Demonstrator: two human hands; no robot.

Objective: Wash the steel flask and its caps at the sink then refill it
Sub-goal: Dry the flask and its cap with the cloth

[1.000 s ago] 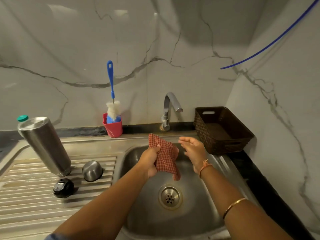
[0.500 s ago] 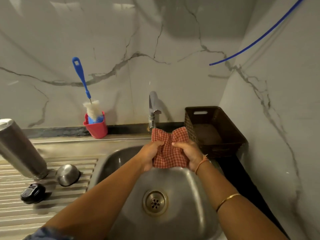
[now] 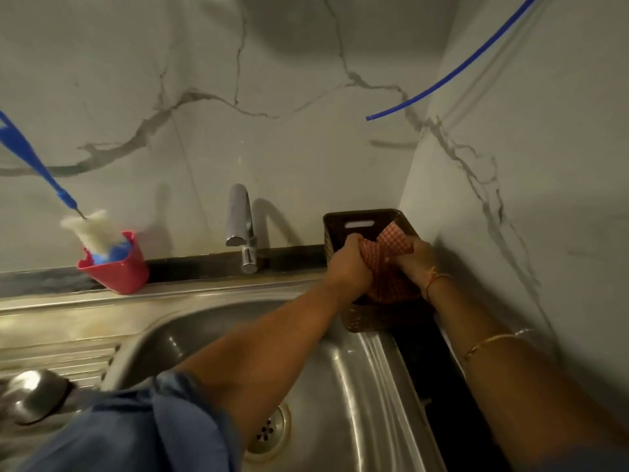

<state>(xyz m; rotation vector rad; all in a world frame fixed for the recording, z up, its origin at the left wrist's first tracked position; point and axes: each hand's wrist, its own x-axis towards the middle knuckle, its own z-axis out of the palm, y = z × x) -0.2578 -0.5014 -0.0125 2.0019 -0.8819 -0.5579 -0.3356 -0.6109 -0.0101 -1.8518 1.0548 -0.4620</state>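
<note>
Both hands grip a red checked cloth (image 3: 386,264) over the dark brown basket (image 3: 360,219) at the right of the sink. My left hand (image 3: 347,267) holds its left side and my right hand (image 3: 417,258) its right side. The steel cap (image 3: 32,393) lies on the drainboard at the lower left, partly behind my blue sleeve. The steel flask and the black cap are out of frame.
A steel sink (image 3: 357,362) with its drain (image 3: 269,430) lies below my arms. The tap (image 3: 240,226) stands behind it. A red cup (image 3: 117,267) holding a blue bottle brush (image 3: 41,172) sits at the back left. A blue tube (image 3: 452,73) hangs by the right wall.
Both hands have carried the cloth from over the sink to the right, above the basket. The view has swung right, so the flask and black cap have left the frame.
</note>
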